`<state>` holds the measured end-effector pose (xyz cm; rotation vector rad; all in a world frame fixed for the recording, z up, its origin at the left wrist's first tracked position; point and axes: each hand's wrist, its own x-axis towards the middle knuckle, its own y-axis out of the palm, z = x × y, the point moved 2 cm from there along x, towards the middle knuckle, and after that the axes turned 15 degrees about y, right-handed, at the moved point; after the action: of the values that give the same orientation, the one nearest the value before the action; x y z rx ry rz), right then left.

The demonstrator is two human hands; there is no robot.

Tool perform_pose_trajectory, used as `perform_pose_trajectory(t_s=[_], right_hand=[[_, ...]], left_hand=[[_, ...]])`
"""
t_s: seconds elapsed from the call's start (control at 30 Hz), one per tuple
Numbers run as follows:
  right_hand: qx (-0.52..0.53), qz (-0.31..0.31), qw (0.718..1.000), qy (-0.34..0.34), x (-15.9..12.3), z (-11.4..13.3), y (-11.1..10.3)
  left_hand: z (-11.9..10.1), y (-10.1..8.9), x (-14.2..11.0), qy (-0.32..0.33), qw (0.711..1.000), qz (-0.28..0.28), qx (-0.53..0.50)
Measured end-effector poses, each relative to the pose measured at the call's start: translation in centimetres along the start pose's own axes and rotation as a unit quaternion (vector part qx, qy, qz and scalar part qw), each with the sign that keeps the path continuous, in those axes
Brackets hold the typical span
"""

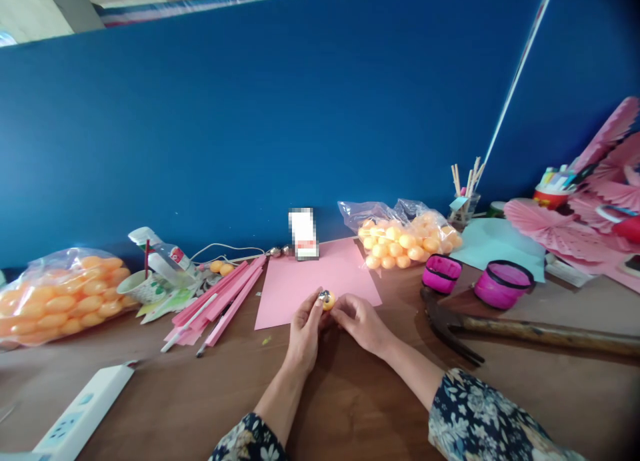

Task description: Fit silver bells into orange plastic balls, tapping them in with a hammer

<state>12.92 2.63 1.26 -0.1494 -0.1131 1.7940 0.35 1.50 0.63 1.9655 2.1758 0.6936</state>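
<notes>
In the head view, my left hand pinches a small yellow-orange ball between thumb and fingers. A shiny silver round piece shows at the ball's upper left, under the left thumb tip; it looks like a small bell. My right hand is closed, with its thumb and forefinger tips at the ball's right edge. Its other fingers are curled and partly hidden. Both hands are just above the near edge of a pink paper sheet on the brown table.
Clear bags of orange balls stand left and right. Pink paper strips lie left of the sheet, a phone behind it. A hammer, magenta rings, pink paper fans and a power strip surround.
</notes>
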Motion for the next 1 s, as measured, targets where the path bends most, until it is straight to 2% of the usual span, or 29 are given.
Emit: perform_pose_trajectory(t_s=[0.23, 0.53, 0.7, 0.87, 1.0], right_hand=[[0.031, -0.046, 0.998, -0.003, 0.11, -0.45, 0.05], [0.047, -0.018, 0.999, -0.02, -0.05, 0.1, -0.1], [0.072, -0.012, 0.997, -0.016, 0.03, 0.0, -0.04], [0.029, -0.037, 0.997, -0.053, -0.05, 0.1, 0.31], [-0.004, -0.044, 0.996, -0.075, -0.04, 0.12, 0.54]], left_hand=[[0.19, -0.2, 0.13, 0.01, 1.0, 0.004, 0.011], [0.4, -0.52, 0.16, 0.024, 0.998, 0.027, 0.053], [0.15, 0.05, -0.05, 0.017, 0.999, 0.034, 0.006], [0.26, -0.24, 0.12, 0.013, 1.0, 0.012, 0.004], [0.51, -0.65, 0.35, 0.021, 1.0, 0.016, 0.006]])
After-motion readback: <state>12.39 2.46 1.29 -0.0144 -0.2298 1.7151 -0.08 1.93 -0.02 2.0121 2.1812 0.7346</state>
